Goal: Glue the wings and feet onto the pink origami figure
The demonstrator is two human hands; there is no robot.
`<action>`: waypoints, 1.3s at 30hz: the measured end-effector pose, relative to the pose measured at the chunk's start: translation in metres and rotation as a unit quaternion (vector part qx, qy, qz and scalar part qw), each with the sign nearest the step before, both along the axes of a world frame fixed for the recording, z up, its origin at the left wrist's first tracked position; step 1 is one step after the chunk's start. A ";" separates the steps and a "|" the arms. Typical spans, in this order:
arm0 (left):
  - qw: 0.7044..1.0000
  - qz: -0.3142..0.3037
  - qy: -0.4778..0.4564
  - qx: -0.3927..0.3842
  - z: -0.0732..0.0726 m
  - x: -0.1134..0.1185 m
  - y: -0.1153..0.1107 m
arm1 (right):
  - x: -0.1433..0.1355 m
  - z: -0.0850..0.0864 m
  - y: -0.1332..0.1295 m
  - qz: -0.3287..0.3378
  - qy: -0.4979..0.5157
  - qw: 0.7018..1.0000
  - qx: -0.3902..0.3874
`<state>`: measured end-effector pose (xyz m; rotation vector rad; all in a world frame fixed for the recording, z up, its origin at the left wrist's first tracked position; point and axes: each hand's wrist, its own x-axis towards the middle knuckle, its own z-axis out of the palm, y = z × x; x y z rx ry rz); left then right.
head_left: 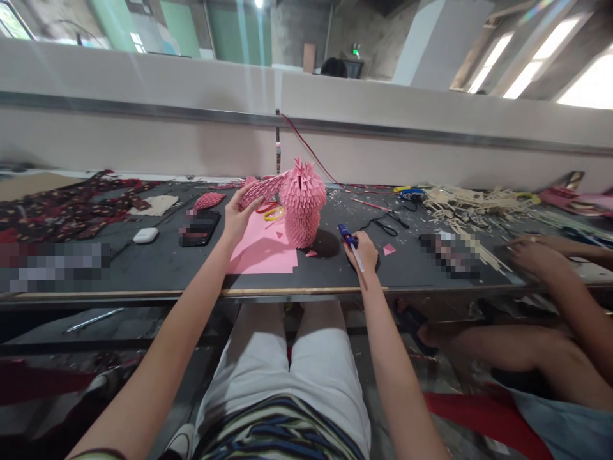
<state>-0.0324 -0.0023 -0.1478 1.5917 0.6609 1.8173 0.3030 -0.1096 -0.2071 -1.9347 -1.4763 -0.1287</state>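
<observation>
A pink figure (302,207) of many small folded paper pieces stands upright on the dark table, spiky at the top. My left hand (236,216) is closed around a pink folded-paper wing (264,188), whose inner end meets the figure's upper left side; whether it is fixed there I cannot tell. To the right of the figure, my right hand (364,250) grips a blue glue gun (347,235) with a whitish glue stick (362,257) sticking out behind. Pink paper sheets (261,252) lie beneath my left hand. A second leaf-shaped pink piece (209,200) rests further left.
A dark phone (204,229) and a white earbud case (145,236) lie on the left. Patterned dark red strips (62,207) spread beyond them. Thin pale sticks (467,203) are heaped at right, near another person's hands (536,252). A low white partition (191,144) runs behind.
</observation>
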 end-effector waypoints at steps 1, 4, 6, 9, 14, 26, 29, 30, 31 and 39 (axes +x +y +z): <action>1.000 0.002 0.001 -0.003 0.000 0.001 -0.001 | 0.000 0.000 0.000 0.000 0.000 1.000 -0.002; 1.000 0.020 0.014 -0.003 0.000 0.001 -0.002 | -0.001 0.002 0.000 -0.002 0.001 1.000 -0.007; 0.999 0.027 0.022 0.001 0.000 0.000 -0.002 | -0.001 0.002 0.000 -0.004 0.001 1.000 -0.008; 0.999 0.028 0.027 0.007 -0.003 -0.002 0.002 | 0.000 0.001 0.000 -0.005 0.000 1.000 -0.006; 0.998 0.034 0.045 0.017 -0.010 -0.004 0.009 | 0.001 0.000 0.000 0.000 0.000 1.000 0.006; 0.999 -0.008 0.038 0.005 -0.012 -0.001 0.008 | 0.000 0.000 0.000 0.001 0.000 1.000 0.008; 0.999 0.005 0.040 0.015 -0.012 -0.003 0.008 | 0.000 0.000 -0.001 0.000 -0.002 1.000 0.005; 0.999 0.008 0.039 0.019 -0.012 -0.004 0.008 | 0.000 0.000 -0.001 0.000 -0.003 1.000 0.005; 0.999 0.011 0.039 0.023 -0.012 -0.004 0.008 | 0.000 0.000 -0.001 0.000 -0.003 1.000 0.004; 0.998 0.005 0.052 0.017 -0.013 -0.007 0.012 | 0.000 0.000 -0.001 0.001 -0.006 1.000 0.004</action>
